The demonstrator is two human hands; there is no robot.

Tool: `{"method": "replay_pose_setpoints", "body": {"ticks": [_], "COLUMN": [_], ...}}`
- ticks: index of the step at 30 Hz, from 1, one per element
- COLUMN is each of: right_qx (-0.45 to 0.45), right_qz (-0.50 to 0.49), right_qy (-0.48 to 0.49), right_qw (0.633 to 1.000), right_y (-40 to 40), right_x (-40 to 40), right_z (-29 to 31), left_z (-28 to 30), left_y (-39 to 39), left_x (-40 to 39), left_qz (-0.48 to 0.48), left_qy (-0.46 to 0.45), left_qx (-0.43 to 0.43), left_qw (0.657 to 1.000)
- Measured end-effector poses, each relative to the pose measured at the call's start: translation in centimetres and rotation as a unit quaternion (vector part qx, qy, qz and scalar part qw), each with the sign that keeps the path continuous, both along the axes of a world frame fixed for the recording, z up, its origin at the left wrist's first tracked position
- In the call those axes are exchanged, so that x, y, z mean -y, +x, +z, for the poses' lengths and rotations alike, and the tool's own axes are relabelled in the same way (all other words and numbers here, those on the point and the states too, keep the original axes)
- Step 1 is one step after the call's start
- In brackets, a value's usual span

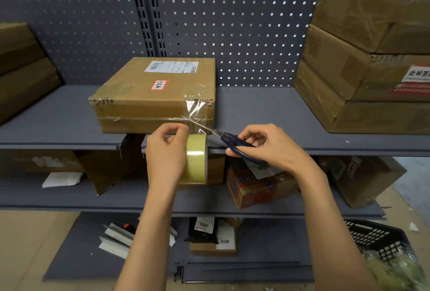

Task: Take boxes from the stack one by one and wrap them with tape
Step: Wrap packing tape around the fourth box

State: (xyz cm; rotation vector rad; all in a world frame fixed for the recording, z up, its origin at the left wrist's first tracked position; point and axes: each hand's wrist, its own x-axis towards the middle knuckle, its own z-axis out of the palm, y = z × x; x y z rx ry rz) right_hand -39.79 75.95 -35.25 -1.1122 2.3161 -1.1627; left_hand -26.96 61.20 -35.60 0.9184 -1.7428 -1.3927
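Head view: a flat cardboard box point(154, 94) is sitting at the shelf's point(256, 113) front edge. The left hand point(166, 154) is gripping a glossy yellowish tape roll point(196, 159), fingers curled around it. The right hand point(267, 145) is holding dark-handled scissors point(229, 138), blades parting at the clear strip point(196, 110). Keeping that crinkly film taut should give a clean cut. Taped boxes are standing stacked point(370, 58) at the shelf's right end.

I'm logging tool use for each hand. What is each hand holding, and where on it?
The left hand grips the tape roll around its side. The right hand holds the scissors by their dark handles.
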Motion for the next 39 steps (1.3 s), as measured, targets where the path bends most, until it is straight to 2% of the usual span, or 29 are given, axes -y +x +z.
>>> {"method": "replay_pose_setpoints", "body": {"ticks": [9, 17, 23, 34, 37, 39], "right_qx": [0.021, 0.004, -0.002, -0.001, 0.058, 0.124], "right_qz": [0.017, 0.031, 0.013, 0.001, -0.026, -0.106], "right_qy": [-0.027, -0.001, -0.026, -0.147, -0.211, -0.282], "right_qw": [0.999, 1.0, 1.0, 0.989, 0.975, 0.945], "right_y": [-0.5, -0.3, 0.4, 2.4, 3.1, 3.1], "right_x": [-0.1, 0.0, 0.3, 1.7, 2.4, 2.7], "right_z": [-0.5, -0.6, -0.8, -0.8, -1.3, -1.2], "left_z": [-0.1, -0.2, -0.4, 0.7, 0.8, 0.6], "left_y": [-0.1, 0.0, 0.4, 1.8, 1.7, 1.7], "left_x": [-0.2, -0.3, 0.0, 0.7, 0.6, 0.3], "left_qz": [-0.001, 0.003, 0.018, 0.034, 0.023, 0.007], "left_qy": [0.003, 0.004, 0.019, -0.003, -0.005, -0.004], "left_qx": [-0.006, -0.005, -0.006, -0.077, -0.081, -0.083], "left_qw": [1.0, 1.0, 1.0, 0.996, 0.996, 0.997]}}
